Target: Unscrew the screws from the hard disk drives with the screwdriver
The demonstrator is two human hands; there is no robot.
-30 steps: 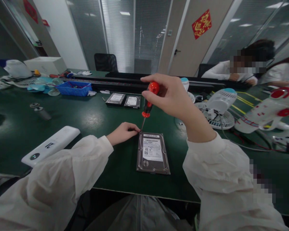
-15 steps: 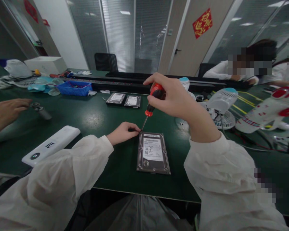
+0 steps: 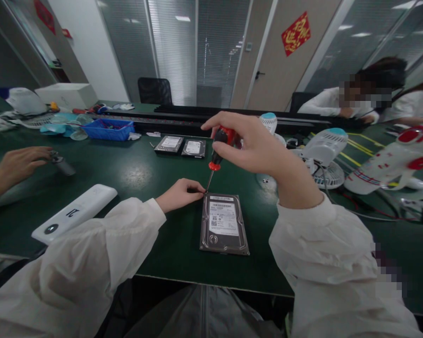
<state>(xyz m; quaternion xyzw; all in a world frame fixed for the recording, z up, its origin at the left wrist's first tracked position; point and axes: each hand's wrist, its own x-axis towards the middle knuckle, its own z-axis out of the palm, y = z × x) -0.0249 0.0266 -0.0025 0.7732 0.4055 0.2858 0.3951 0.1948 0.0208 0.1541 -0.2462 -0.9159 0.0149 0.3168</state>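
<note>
A hard drive lies label-up on the green table in front of me. My right hand is wrapped round the red and black handle of a screwdriver. Its shaft slants down to the drive's far left corner, where the tip meets a spot too small to make out. At that same corner my left hand pinches with thumb and forefinger beside the screwdriver tip. Whatever sits between those fingertips, if anything, is hidden.
Two more hard drives lie farther back. A white power bank is at left, near another person's hand touching a grey cylindrical part. A blue basket stands behind. At right are small screws and a white fan.
The screwdriver handle has tipped slightly left and become more slanted, with my right hand shifting along. The other person's hand has moved right onto the grey part. My left hand stays put.
</note>
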